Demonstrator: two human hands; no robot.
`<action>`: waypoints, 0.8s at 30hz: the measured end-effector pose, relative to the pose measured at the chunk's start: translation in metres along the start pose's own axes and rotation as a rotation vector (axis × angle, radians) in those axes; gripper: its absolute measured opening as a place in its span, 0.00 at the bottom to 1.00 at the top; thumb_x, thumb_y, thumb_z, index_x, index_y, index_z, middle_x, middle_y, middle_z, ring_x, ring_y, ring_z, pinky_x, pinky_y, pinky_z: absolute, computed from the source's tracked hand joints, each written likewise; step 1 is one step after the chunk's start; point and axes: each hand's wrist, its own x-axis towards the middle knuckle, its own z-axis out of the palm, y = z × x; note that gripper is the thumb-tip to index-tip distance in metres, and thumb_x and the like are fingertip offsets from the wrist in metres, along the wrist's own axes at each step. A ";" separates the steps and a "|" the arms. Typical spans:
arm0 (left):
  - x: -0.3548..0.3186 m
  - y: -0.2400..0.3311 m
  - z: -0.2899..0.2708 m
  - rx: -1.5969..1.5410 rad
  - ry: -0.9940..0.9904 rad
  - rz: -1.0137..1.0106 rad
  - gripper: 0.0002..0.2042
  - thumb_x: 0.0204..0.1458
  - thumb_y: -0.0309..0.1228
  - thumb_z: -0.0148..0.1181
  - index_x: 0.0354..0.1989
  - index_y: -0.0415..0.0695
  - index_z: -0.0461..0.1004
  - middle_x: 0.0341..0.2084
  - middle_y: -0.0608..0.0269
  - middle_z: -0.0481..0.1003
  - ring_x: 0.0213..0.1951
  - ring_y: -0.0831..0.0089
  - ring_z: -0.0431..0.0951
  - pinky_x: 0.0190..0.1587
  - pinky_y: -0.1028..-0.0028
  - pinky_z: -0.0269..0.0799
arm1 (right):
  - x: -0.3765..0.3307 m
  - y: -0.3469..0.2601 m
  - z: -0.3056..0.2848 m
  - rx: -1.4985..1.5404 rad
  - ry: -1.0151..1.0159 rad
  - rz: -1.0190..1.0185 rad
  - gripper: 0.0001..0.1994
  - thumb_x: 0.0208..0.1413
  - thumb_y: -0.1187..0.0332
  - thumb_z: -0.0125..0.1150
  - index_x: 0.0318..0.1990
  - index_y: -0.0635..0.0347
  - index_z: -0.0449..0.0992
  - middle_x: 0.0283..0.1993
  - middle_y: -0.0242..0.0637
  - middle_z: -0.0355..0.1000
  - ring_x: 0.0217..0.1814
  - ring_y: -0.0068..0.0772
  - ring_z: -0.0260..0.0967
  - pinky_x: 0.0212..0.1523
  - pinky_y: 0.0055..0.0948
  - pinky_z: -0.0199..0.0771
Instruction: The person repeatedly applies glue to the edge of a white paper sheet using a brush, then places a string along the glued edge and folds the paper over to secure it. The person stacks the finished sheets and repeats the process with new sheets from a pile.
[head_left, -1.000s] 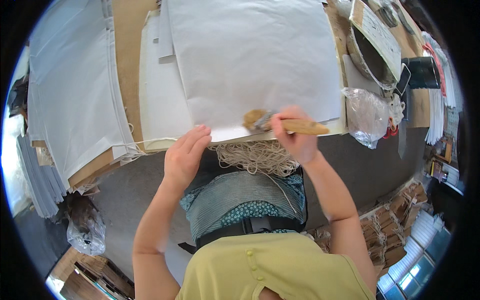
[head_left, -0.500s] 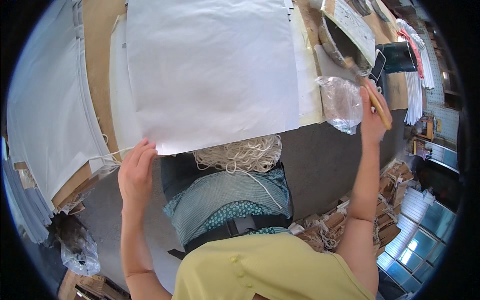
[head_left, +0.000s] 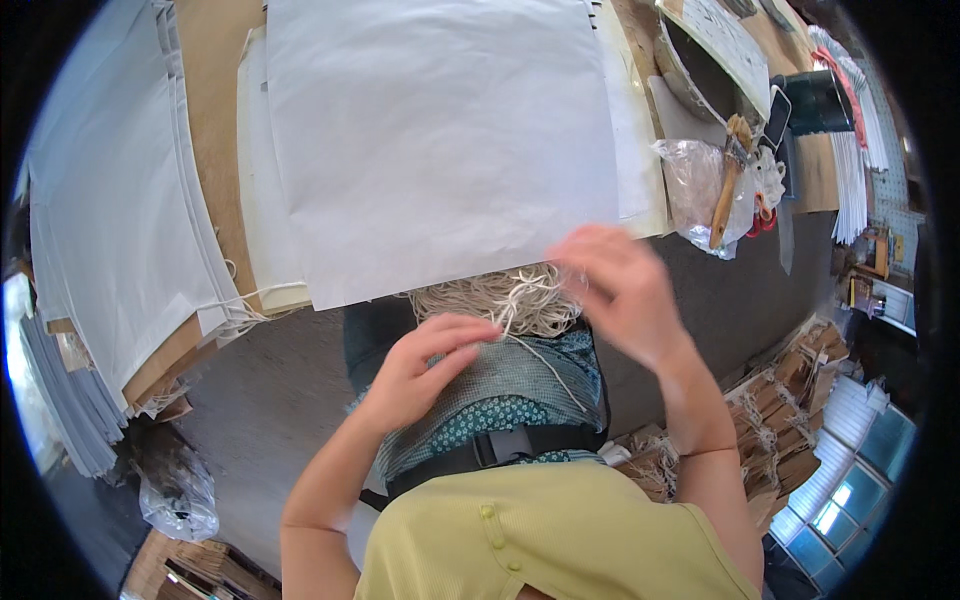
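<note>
A bundle of off-white string (head_left: 455, 302) rests in my lap at the table's near edge. My left hand (head_left: 425, 365) is closed, its thumb and fingertips pinching string strands in front of the bundle. Over the bundle's right side is my right hand (head_left: 625, 290), blurred by motion; what its fingers hold, if anything, does not show. A large sheet of white paper (head_left: 445, 130) covers the middle of the table, its near edge just beyond both hands. To the right, a wooden-handled brush (head_left: 728, 190) lies on a clear plastic bag (head_left: 688, 180).
Behind the brush stands a paste-smeared bowl (head_left: 680, 75) partly covered by a board. Red-handled scissors (head_left: 762, 218) lie near the bag. More white sheets (head_left: 115, 190) are stacked at left, with string ends (head_left: 235, 310) at their corner. Tied brown bundles (head_left: 770, 430) stand on the right floor.
My right hand has let go of the brush and moved left over the string. My left hand has left the paper's corner and come to the string in my lap.
</note>
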 end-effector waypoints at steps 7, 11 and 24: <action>-0.060 0.049 -0.050 -0.814 0.065 0.205 0.05 0.51 0.22 0.71 0.33 0.35 0.81 0.33 0.47 0.79 0.33 0.54 0.85 0.35 0.57 0.85 | -0.017 -0.042 0.019 0.866 -0.498 0.104 0.15 0.60 0.68 0.68 0.55 0.56 0.79 0.43 0.35 0.76 0.47 0.34 0.73 0.49 0.33 0.74; -0.090 0.065 -0.103 -0.347 0.497 0.274 0.03 0.55 0.20 0.66 0.32 0.36 0.78 0.31 0.55 0.77 0.30 0.69 0.80 0.35 0.68 0.79 | -0.033 -0.001 0.003 0.943 -0.217 0.291 0.10 0.68 0.65 0.58 0.39 0.61 0.81 0.36 0.33 0.75 0.39 0.26 0.71 0.42 0.28 0.72; -0.096 0.049 -0.164 1.093 0.872 0.151 0.08 0.57 0.13 0.57 0.42 0.35 0.77 0.37 0.58 0.77 0.42 0.69 0.77 0.48 0.73 0.73 | -0.038 0.069 -0.072 0.461 0.331 0.435 0.08 0.63 0.72 0.61 0.31 0.64 0.76 0.30 0.29 0.69 0.30 0.21 0.64 0.33 0.21 0.61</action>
